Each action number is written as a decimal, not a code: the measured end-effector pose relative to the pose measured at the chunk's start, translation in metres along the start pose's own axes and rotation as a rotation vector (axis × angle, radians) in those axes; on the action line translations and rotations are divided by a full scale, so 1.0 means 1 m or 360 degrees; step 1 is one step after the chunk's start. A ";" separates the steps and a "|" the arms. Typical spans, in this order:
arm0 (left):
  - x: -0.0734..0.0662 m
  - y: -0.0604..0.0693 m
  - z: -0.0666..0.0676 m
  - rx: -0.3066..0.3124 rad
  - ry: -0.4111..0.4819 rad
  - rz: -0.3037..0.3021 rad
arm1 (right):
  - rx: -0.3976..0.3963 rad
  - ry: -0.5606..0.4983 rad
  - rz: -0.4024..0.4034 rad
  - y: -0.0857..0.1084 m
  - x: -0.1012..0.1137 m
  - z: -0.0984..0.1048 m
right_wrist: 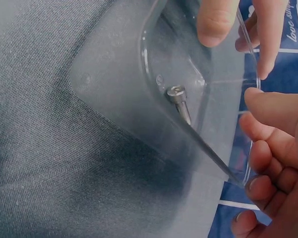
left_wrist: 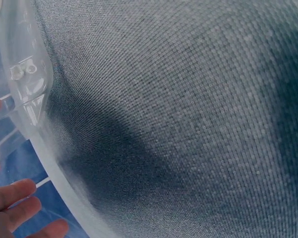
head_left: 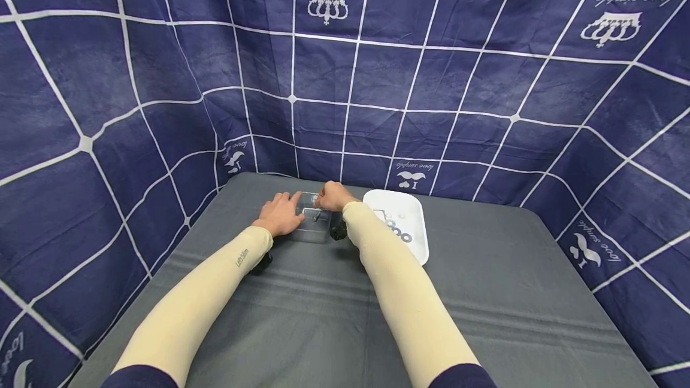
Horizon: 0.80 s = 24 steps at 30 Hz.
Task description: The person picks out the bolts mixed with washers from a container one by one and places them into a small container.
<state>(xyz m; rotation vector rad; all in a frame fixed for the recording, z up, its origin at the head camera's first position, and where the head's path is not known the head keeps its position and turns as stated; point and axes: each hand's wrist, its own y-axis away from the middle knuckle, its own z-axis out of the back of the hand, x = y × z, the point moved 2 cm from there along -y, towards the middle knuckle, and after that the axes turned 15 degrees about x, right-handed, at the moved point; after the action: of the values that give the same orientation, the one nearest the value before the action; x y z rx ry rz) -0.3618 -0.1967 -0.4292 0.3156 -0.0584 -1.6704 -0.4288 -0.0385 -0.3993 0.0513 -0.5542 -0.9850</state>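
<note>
A clear plastic box (head_left: pixel 309 235) stands on the grey cloth, with a silver bolt (right_wrist: pixel 177 95) showing in it. My left hand (head_left: pixel 278 214) is at the box's left side, fingers and thumb spread. In the left wrist view, fingers of that hand (left_wrist: pixel 20 206) extend beside the clear plastic (left_wrist: pixel 30 74). My right hand (head_left: pixel 333 196) is at the box's far right part, fingers bent. In the right wrist view, the right hand's (right_wrist: pixel 283 144) thumb and curled fingers are at the clear edge; whether they pinch it is unclear.
Right of the box, partly behind my right forearm, is a white tray (head_left: pixel 422 238) holding several grey washers (head_left: pixel 406 237) and small pale pieces. A blue curtain (head_left: pixel 458 76) with white lines surrounds the back and sides of the grey table (head_left: pixel 512 274).
</note>
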 end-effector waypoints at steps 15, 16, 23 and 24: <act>0.002 -0.004 0.001 -0.0009 -0.0007 -0.0031 | -0.0069 -0.0115 0.0177 0.018 -0.007 0.009; 0.002 -0.004 0.002 -0.0010 -0.0011 -0.0036 | -0.0073 -0.0130 0.0185 0.020 -0.008 0.009; 0.003 -0.003 0.001 -0.0004 -0.0025 -0.0051 | -0.0084 -0.0166 0.0201 0.027 -0.013 0.006; 0.003 -0.003 0.001 -0.0001 -0.0026 -0.0051 | -0.0091 -0.0170 0.0203 0.028 -0.013 0.006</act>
<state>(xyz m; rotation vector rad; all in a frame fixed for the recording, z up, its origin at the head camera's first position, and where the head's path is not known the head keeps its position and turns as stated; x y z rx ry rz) -0.3654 -0.1998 -0.4294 0.3040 -0.0651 -1.7047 -0.4159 -0.0111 -0.3919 -0.0875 -0.6194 -0.8822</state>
